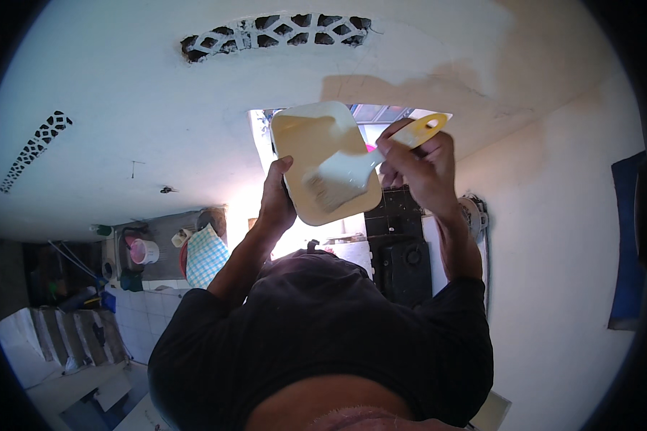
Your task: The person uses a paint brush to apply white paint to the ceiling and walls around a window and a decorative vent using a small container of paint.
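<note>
In front of me is a cream, rounded rectangular tub (300, 140), tilted so its inside shows. My left hand (275, 200) grips it by the left side, thumb over the rim. My right hand (431, 171) is closed around a utensil with a yellow handle (428, 126) that has a hole at its end. The utensil's wide pale head (343, 178) lies over the inside of the tub; it has slots or bristles at its tip, and I cannot tell which. Whether the head touches the tub's bottom is unclear.
Beyond the tub, a black stove-like appliance (404, 266) stands on the right. On the left, a counter carries a white bucket (145, 251) and a blue checked cloth (207, 257). A bright window opening (260, 140) is behind the tub. A blue hanging (625, 244) is on the right wall.
</note>
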Demonstrator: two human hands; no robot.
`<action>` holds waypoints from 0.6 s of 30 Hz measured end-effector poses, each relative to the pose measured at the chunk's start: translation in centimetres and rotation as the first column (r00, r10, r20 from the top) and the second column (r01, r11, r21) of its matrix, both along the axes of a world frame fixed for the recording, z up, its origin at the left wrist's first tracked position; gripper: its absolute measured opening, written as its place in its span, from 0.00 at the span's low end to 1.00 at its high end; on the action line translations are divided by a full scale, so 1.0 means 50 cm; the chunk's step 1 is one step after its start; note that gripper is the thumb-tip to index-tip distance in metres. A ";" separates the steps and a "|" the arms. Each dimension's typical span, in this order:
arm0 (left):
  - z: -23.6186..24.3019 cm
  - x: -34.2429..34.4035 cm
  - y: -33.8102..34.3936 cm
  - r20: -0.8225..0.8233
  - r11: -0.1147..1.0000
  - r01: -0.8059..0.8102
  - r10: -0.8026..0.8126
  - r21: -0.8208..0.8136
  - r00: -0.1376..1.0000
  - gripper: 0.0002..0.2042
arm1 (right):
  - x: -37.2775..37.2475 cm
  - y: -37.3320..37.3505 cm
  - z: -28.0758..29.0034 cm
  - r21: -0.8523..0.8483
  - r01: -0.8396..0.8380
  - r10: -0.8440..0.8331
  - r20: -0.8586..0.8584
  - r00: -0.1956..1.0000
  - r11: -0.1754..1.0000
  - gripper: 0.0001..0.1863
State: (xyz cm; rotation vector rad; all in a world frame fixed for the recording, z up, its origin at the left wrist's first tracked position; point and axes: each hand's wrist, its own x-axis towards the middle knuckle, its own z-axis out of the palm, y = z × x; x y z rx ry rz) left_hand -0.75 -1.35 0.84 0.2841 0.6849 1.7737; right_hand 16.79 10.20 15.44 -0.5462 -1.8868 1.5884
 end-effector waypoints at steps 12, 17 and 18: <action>-0.010 0.005 -0.014 -0.105 0.999 0.041 -0.039 0.015 0.994 0.27 | -0.082 0.066 0.011 0.792 0.040 -0.312 0.192 0.930 0.609 0.10; -0.011 0.010 -0.022 -0.097 1.000 0.019 -0.022 -0.025 0.995 0.30 | -0.095 0.052 0.010 0.865 0.021 -0.358 0.185 0.915 0.502 0.09; -0.008 0.011 -0.022 -0.097 1.000 0.019 -0.021 -0.023 0.995 0.30 | -0.097 0.050 0.010 0.880 0.033 -0.358 0.159 0.920 0.475 0.09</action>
